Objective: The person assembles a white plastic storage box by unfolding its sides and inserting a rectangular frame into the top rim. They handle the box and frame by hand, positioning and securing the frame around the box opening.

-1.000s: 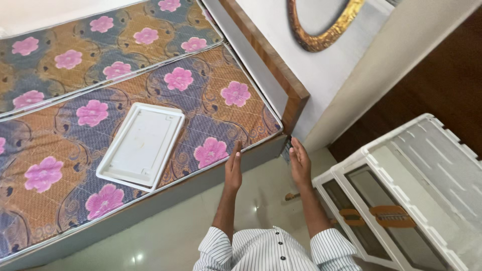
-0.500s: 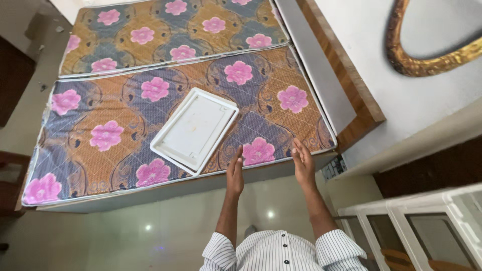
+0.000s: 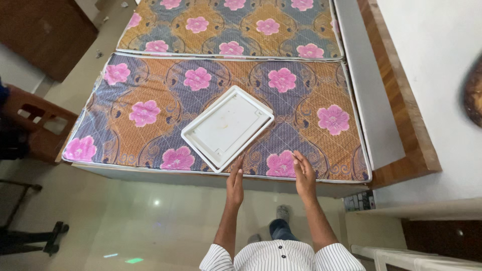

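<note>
Floral mattress (image 3: pixel 150 100) edge, left hand (image 3: pixel 234 181) beside white tray (image 3: pixel 227 127).

Soft, even daylight is filling the room, and colours are reading bright and clear. The glossy floor (image 3: pixel 150 221) is throwing back small glare spots. Shadows are staying faint. Wide-angle distortion is bending the edges, and the right corner is blurring slightly
</note>
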